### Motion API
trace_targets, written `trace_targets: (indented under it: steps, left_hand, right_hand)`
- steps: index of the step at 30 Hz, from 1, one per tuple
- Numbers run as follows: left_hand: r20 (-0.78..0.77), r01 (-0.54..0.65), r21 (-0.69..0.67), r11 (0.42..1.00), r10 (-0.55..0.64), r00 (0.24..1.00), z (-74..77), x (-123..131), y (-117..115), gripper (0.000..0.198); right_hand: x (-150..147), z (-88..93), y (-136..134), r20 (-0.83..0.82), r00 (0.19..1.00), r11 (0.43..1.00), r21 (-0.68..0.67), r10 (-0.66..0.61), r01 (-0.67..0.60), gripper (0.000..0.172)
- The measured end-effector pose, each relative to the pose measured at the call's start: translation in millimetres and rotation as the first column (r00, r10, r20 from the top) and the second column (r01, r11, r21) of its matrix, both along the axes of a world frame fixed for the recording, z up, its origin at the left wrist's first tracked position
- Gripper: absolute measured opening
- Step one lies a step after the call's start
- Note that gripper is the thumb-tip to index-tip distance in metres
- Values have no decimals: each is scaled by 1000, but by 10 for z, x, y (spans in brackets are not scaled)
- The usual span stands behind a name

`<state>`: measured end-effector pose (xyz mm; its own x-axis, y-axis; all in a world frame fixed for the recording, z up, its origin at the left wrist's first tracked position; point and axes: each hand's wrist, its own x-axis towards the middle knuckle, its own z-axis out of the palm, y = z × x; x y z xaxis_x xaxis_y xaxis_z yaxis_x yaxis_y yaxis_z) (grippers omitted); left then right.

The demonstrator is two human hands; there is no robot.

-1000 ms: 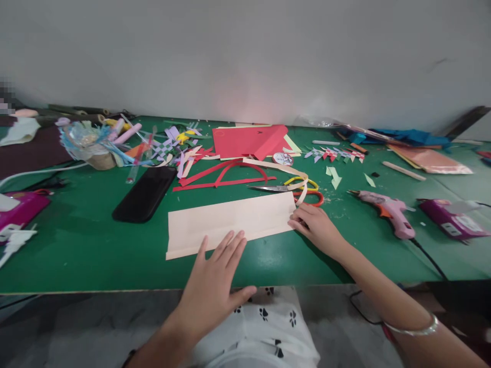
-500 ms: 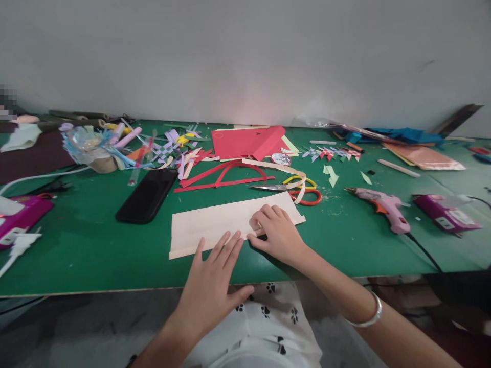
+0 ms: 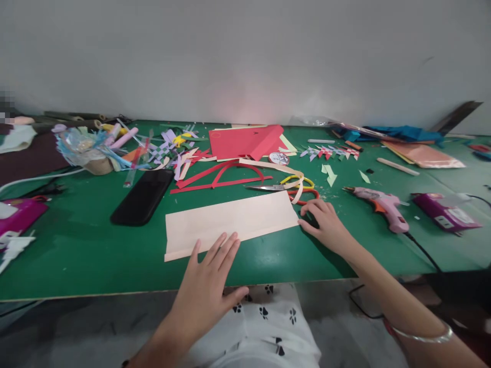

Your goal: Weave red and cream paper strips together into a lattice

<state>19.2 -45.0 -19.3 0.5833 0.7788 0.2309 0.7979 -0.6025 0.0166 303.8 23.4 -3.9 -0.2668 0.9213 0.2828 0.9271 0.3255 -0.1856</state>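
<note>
A long cream paper sheet (image 3: 230, 219) lies in front of me, a narrow fold running along its near edge. Spread flat, my left hand (image 3: 209, 286) rests its fingertips on that near edge, left of the middle. At the sheet's right corner is my right hand (image 3: 326, 225); its fingers are bent, with a gap between them and the thumb, and the thumb tip is at the corner. Just beyond the paper lie scissors (image 3: 268, 188) with yellow and red-orange handles, a curled cream strip (image 3: 268, 165) across them. Red paper strips (image 3: 233, 182) lie to their left.
A black phone (image 3: 143, 197) is on the left of the green table (image 3: 115, 271). To the right are a pink glue gun (image 3: 383, 204) and a purple power block (image 3: 445, 210). Red paper (image 3: 241, 142) and woven paper scraps (image 3: 164, 148) lie at the back.
My right hand has moved rightward along the paper's near edge, from its middle to the right corner. My left hand stays flat on the sheet. The view has shifted slightly.
</note>
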Motion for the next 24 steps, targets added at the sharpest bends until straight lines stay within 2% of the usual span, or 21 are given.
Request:
trace_targets:
  steps: [1, 5, 7, 9, 10, 12, 14, 16, 18, 20, 21, 24]
  left_hand:
    - [6, 0, -3, 1000, 0, 1000, 4, 1, -1, 61]
    - [63, -11, -22, 1000, 13, 998, 53, 23, 40, 52]
    - [83, -24, -57, 998, 29, 996, 109, 47, 109, 45]
    - [68, -44, -114, 992, 52, 996, 188, 76, 210, 37]
    - [50, -56, -140, 989, 63, 997, 232, 93, 266, 34]
    - [-2, -51, -185, 981, 52, 999, 319, 131, 373, 29]
    - [-45, -23, -184, 983, 15, 999, 391, 178, 457, 24]
    - [-40, 24, -148, 989, -30, 999, 444, 236, 513, 19]
    - [-7, 82, -79, 994, -83, 997, 482, 298, 555, 12]
    - [-10, 144, 31, 989, -144, 990, 510, 347, 596, 9]
    - [-27, 173, 101, 980, -171, 985, 524, 362, 619, 13]
    - [-77, 257, 296, 920, -246, 966, 566, 352, 688, 24]
  right_hand:
    - [38, -4, -12, 9, 1000, 1000, 27, -12, 12, 1]
    - [-18, 46, -90, -16, 1000, 988, 152, -25, 27, 16]
    - [-146, 92, -119, -50, 992, 983, 153, 112, -103, 12]
    - [-283, 132, -115, -37, 940, 940, 50, 338, -336, 13]
    - [-341, 147, -100, -33, 914, 915, 3, 404, -404, 14]
    - [-426, 167, -53, 11, 881, 881, -26, 473, -473, 12]
    - [-477, 182, -7, 115, 871, 875, 23, 478, -484, 15]
    - [-522, 206, 22, 228, 858, 866, 96, 461, -491, 23]
    - [-583, 247, 31, 275, 852, 854, 156, 445, -497, 28]
    - [-662, 306, 28, 251, 858, 851, 175, 447, -495, 32]
    - [-705, 340, 25, 223, 864, 857, 164, 451, -489, 34]
    - [-813, 447, 23, 105, 888, 888, 67, 448, -456, 37]
